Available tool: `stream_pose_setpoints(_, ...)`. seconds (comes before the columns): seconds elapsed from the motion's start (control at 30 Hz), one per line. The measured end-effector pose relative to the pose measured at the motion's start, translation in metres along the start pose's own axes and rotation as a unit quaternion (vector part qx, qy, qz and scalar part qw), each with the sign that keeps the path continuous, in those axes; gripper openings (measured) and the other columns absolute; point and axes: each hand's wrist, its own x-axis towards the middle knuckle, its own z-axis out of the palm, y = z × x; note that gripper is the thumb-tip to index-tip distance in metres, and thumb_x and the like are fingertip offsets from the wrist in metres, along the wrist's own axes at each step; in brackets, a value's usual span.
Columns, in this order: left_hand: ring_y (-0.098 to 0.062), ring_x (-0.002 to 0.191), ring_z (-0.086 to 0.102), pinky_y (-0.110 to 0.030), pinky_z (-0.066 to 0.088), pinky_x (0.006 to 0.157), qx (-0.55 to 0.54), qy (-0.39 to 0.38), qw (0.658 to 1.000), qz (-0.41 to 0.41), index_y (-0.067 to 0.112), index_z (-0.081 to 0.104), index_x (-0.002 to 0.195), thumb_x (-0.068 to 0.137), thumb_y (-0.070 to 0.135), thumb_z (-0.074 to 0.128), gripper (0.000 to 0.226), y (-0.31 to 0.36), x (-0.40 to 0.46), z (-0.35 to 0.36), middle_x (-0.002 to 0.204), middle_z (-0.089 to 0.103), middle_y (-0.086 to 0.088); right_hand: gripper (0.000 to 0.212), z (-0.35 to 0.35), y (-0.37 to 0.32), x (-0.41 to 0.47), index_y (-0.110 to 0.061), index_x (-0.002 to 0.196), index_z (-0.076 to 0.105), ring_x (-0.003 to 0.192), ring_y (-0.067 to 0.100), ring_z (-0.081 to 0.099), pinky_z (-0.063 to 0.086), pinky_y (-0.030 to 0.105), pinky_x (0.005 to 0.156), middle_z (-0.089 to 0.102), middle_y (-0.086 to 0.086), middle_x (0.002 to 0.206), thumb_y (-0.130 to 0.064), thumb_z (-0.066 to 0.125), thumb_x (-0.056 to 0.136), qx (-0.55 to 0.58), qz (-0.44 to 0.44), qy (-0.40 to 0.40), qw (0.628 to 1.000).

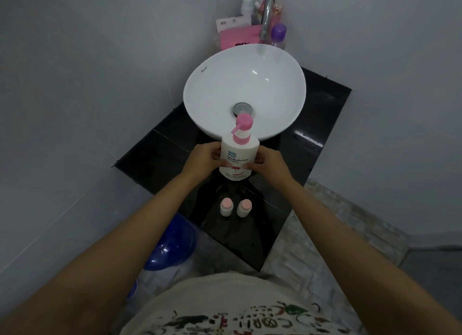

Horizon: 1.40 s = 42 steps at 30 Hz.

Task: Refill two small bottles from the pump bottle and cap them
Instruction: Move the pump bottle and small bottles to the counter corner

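Between the basin [245, 89] and the person's body, on the black tabletop [155, 154], the pump bottle [238, 157] stands upright, clasped from both sides: the left hand [203, 159] wraps its left flank and the right hand [268, 163] its right, fingers curled onto the label. Its pink pump [243, 127] points its spout left and down. Nearer the person, well apart from the big bottle, the two small bottles [235, 207] stand side by side, pink caps on, untouched. The step in hand looks like positioning the pump bottle, and it goes best if it is set close to the small ones, spout turned toward them, and both caps come off first. One hand should steady each narrow bottle under the spout while the other presses slowly, since they would tip easily.
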Motion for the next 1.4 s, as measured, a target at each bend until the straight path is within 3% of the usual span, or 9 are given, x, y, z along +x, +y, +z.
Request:
stream_pose_setpoints(0.13, -0.011, 0.095, 0.068, -0.03, 0.056, 0.084, 0.048, 0.009, 0.999, 0.01, 0.014, 0.067, 0.111, 0.075, 0.015, 0.075, 0.037, -0.003, -0.001, -0.002, 0.108, 0.073, -0.004, 0.045, -0.001, -0.002, 0.0, -0.014, 0.12, 0.061, 0.103, 0.014, 0.065, 0.055, 0.039, 0.09, 0.069, 0.005, 0.117, -0.013, 0.074, 0.077, -0.018, -0.011, -0.016, 1.0)
stream_pose_setpoints(0.27, -0.007, 0.093, 0.067, -0.021, 0.054, 0.079, 0.052, 0.028, 0.998, 0.008, 0.016, 0.068, 0.11, 0.075, 0.018, 0.075, 0.036, -0.007, -0.012, -0.009, 0.107, 0.074, -0.002, 0.047, 0.001, -0.013, 0.002, -0.016, 0.122, 0.06, 0.105, 0.016, 0.064, 0.055, 0.039, 0.09, 0.069, 0.004, 0.117, -0.013, 0.074, 0.077, -0.043, -0.029, -0.051, 0.997)
stream_pose_setpoints(0.4, -0.007, 0.094, 0.069, -0.028, 0.057, 0.082, 0.046, 0.065, 0.997, 0.0, 0.018, 0.069, 0.11, 0.071, 0.024, 0.079, 0.04, -0.006, -0.029, -0.033, 0.106, 0.074, 0.0, 0.044, 0.005, -0.04, 0.015, -0.011, 0.12, 0.059, 0.107, 0.013, 0.062, 0.052, 0.029, 0.089, 0.066, 0.006, 0.121, -0.01, 0.073, 0.078, -0.051, -0.071, -0.111, 0.99)
stream_pose_setpoints(0.6, -0.001, 0.085, 0.067, -0.029, 0.058, 0.078, 0.028, 0.192, 0.98, -0.031, 0.019, 0.071, 0.106, 0.065, 0.029, 0.082, 0.043, -0.006, -0.055, -0.085, 0.103, 0.075, -0.002, 0.044, 0.028, -0.101, 0.063, -0.012, 0.119, 0.06, 0.104, 0.014, 0.063, 0.052, 0.033, 0.091, 0.068, 0.006, 0.119, -0.011, 0.074, 0.077, -0.092, -0.119, -0.22, 0.964)
stream_pose_setpoints(0.73, -0.009, 0.084, 0.07, -0.037, 0.059, 0.073, 0.043, 0.289, 0.953, -0.079, 0.022, 0.072, 0.105, 0.064, 0.036, 0.082, 0.045, -0.019, -0.063, -0.111, 0.1, 0.076, -0.003, 0.046, 0.064, -0.138, 0.101, -0.008, 0.121, 0.058, 0.102, 0.013, 0.062, 0.048, 0.01, 0.082, 0.066, 0.007, 0.119, -0.006, 0.072, 0.078, -0.11, -0.147, -0.276, 0.943)
stream_pose_setpoints(0.77, -0.012, 0.083, 0.071, -0.039, 0.059, 0.072, 0.047, 0.307, 0.946, -0.09, 0.021, 0.072, 0.106, 0.064, 0.037, 0.082, 0.045, -0.023, -0.063, -0.116, 0.1, 0.076, -0.005, 0.047, 0.073, -0.146, 0.109, -0.008, 0.122, 0.056, 0.101, 0.013, 0.061, 0.047, 0.009, 0.081, 0.066, 0.008, 0.12, -0.005, 0.072, 0.078, -0.112, -0.15, -0.29, 0.939)
stream_pose_setpoints(0.9, -0.017, 0.077, 0.071, -0.044, 0.058, 0.068, 0.061, 0.352, 0.924, -0.137, 0.016, 0.073, 0.101, 0.067, 0.037, 0.081, 0.042, -0.048, -0.056, -0.132, 0.094, 0.077, -0.008, 0.052, 0.109, -0.162, 0.14, -0.006, 0.127, 0.053, 0.11, 0.021, 0.06, 0.047, 0.037, 0.099, 0.063, 0.013, 0.124, -0.002, 0.071, 0.078, -0.106, -0.159, -0.342, 0.92)
stream_pose_setpoints(1.1, -0.019, 0.086, 0.072, -0.043, 0.059, 0.072, 0.061, 0.365, 0.908, -0.194, 0.012, 0.073, 0.103, 0.07, 0.035, 0.079, 0.041, -0.087, -0.044, -0.144, 0.101, 0.075, -0.009, 0.061, 0.151, -0.162, 0.173, -0.01, 0.135, 0.043, 0.122, 0.027, 0.054, 0.042, 0.047, 0.106, 0.056, 0.014, 0.135, -0.002, 0.068, 0.081, -0.135, -0.158, -0.377, 0.903)
stream_pose_setpoints(1.4, -0.023, 0.082, 0.07, -0.046, 0.058, 0.075, 0.032, 0.37, 0.902, -0.22, 0.005, 0.071, 0.098, 0.071, 0.027, 0.078, 0.035, -0.104, -0.038, -0.152, 0.096, 0.075, -0.012, 0.066, 0.178, -0.152, 0.194, -0.014, 0.142, 0.034, 0.127, 0.028, 0.049, 0.04, 0.05, 0.107, 0.051, 0.013, 0.14, -0.006, 0.064, 0.084, -0.145, -0.154, -0.381, 0.9)
